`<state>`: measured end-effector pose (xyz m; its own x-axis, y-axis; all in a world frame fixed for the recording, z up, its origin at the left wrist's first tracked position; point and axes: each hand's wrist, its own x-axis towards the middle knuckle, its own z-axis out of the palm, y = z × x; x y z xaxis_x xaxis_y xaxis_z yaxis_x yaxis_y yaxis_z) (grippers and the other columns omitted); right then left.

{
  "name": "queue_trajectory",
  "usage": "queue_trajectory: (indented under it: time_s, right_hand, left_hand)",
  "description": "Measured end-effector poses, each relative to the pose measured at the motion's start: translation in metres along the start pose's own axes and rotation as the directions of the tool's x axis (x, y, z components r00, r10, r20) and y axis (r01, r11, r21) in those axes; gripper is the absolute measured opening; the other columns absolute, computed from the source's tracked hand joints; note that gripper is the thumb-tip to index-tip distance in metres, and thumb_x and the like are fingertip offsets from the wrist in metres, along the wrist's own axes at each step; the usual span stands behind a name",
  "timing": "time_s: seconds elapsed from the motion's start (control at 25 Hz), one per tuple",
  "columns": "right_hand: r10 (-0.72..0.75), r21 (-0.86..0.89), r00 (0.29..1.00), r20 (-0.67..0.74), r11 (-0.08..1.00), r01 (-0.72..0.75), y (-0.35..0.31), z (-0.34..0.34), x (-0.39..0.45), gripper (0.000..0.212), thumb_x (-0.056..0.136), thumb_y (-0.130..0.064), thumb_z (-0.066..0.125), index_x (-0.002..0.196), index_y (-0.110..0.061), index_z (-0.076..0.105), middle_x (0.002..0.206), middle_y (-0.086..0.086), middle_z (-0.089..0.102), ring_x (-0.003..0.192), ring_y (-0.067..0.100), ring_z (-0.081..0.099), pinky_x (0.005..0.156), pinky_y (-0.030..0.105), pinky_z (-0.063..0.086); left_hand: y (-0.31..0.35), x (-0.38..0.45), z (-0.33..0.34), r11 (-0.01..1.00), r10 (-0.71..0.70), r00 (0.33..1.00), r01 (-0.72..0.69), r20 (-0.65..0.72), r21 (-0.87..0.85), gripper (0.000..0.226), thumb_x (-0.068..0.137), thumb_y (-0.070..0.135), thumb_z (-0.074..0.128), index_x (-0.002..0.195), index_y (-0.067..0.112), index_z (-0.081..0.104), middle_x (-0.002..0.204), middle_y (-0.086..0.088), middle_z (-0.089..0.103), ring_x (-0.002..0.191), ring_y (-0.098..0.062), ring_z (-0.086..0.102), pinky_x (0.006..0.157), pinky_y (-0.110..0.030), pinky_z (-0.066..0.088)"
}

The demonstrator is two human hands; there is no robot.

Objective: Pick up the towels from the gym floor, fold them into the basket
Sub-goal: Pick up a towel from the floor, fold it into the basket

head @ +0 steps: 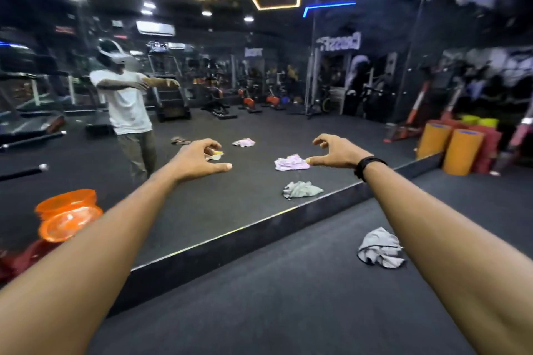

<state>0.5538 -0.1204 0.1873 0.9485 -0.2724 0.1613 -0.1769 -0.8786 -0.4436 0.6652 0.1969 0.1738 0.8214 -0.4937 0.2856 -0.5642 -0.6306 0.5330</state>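
arms: both stretched forward at chest height, apart | left hand [199,160]: fingers loosely curled, holding nothing | right hand [336,153]: fingers loosely curled, holding nothing, black wristband | grey towel [380,248]: crumpled on dark floor just before the mirror [259,130] base, under right forearm | open floor left of towel | orange basket [67,216]: seen at the mirror's left
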Motion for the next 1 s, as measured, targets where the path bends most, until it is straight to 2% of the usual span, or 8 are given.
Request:
queue_trajectory:
  time_s: [0.16,0.32,0.44,0.56,0.76,1.0]
  right_hand:
    - [0.141,-0.032,0.987,-0.079,0.989,-0.144,0.038,-0.027,0.014,0.068,0.079,-0.044,0.074,0.134,-0.013,0.048,0.136,0.012,0.052,0.125,0.024,0.051,0.102,0.032,0.038]
    - [0.268,-0.062,0.950,-0.158,0.958,-0.280,0.075,-0.041,0.032,0.069,0.078,-0.045,0.074,0.134,-0.013,0.048,0.135,0.012,0.054,0.124,0.024,0.051,0.103,0.034,0.040]
    - [0.284,-0.079,0.948,-0.145,0.952,-0.297,0.082,-0.046,0.028,0.069,0.078,-0.045,0.074,0.134,-0.012,0.048,0.134,0.012,0.054,0.123,0.024,0.052,0.105,0.037,0.041]
    - [0.370,-0.078,0.909,-0.193,0.918,-0.390,0.118,-0.053,0.029,0.068,0.078,-0.043,0.074,0.133,-0.011,0.050,0.133,0.012,0.055,0.122,0.024,0.053,0.104,0.036,0.042]
    - [0.461,-0.038,0.851,-0.252,0.874,-0.484,0.189,-0.075,0.033,0.066,0.080,-0.041,0.074,0.133,-0.012,0.049,0.135,0.009,0.053,0.125,0.022,0.050,0.099,0.028,0.038]
    - [0.530,0.014,0.797,-0.291,0.835,-0.550,0.317,-0.117,0.073,0.067,0.078,-0.045,0.074,0.132,-0.014,0.049,0.135,0.008,0.053,0.124,0.021,0.051,0.100,0.031,0.041]
  left_hand:
    - [0.005,0.072,0.027,0.993,0.099,0.994,-0.095,0.047,-0.066,0.062,0.070,0.048,0.079,0.122,0.022,0.058,0.119,-0.003,0.062,0.108,-0.017,0.058,0.099,-0.032,0.045]
    - [0.020,0.143,0.054,0.973,0.205,0.970,-0.187,0.129,-0.137,0.064,0.071,0.048,0.078,0.124,0.020,0.057,0.119,-0.001,0.061,0.106,-0.016,0.057,0.095,-0.031,0.045]
    - [0.026,0.162,0.073,0.963,0.220,0.966,-0.192,0.139,-0.188,0.068,0.068,0.050,0.080,0.125,0.021,0.057,0.119,-0.003,0.060,0.105,-0.017,0.056,0.092,-0.031,0.044]
    - [0.053,0.200,0.118,0.942,0.295,0.927,-0.240,0.230,-0.236,0.075,0.061,0.054,0.081,0.124,0.022,0.057,0.119,-0.003,0.060,0.106,-0.018,0.057,0.094,-0.031,0.043]
    - [0.102,0.261,0.191,0.915,0.371,0.880,-0.290,0.297,-0.282,0.063,0.072,0.048,0.077,0.125,0.024,0.056,0.123,-0.001,0.060,0.106,-0.017,0.058,0.087,-0.027,0.040]
    - [0.182,0.357,0.289,0.888,0.438,0.839,-0.346,0.324,-0.304,0.063,0.070,0.049,0.079,0.124,0.025,0.057,0.123,-0.002,0.060,0.112,-0.019,0.057,0.095,-0.032,0.043]
